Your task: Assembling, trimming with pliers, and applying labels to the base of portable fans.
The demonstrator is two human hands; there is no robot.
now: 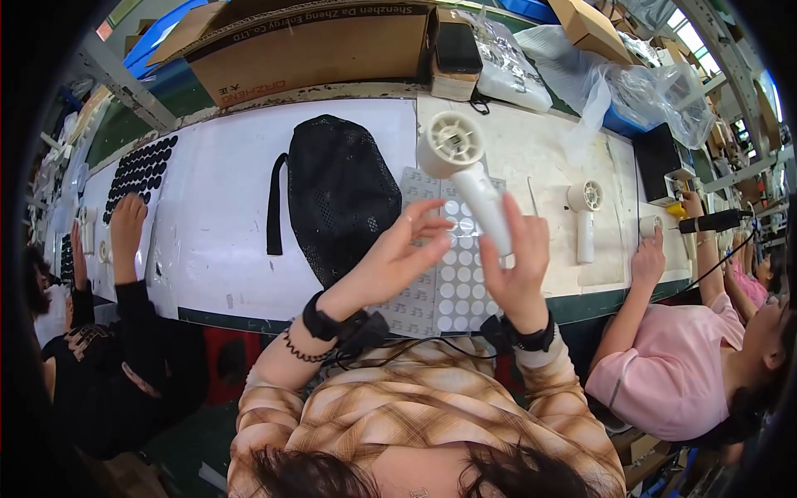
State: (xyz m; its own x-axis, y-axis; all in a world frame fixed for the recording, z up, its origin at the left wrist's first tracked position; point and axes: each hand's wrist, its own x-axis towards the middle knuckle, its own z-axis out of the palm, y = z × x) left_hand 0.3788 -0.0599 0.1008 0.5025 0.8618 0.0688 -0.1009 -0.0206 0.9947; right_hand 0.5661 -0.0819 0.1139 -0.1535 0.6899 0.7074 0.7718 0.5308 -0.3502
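In front of me a white handheld fan (pixel 479 202) is tilted, its round ribbed head up and to the left. My right hand (pixel 521 274) grips the lower end of its handle between thumb and fingers. My left hand (pixel 407 253) is just left of the handle, fingers apart and slightly bent, with nothing visible in it. Below both hands lies a sheet of round white stickers (pixel 455 292), partly hidden by them. A grey printed sheet (pixel 408 311) is beside it, under my left wrist. A black mesh bag (pixel 339 187) with a strap lies left of my left hand.
A second white fan (pixel 586 224) lies to the right. Rows of black round pieces (pixel 143 174) are at the left. A cardboard box (pixel 311 56), a dark phone (pixel 458 47) and plastic bags (pixel 508 70) line the back. Co-workers sit on both sides, hands on the table.
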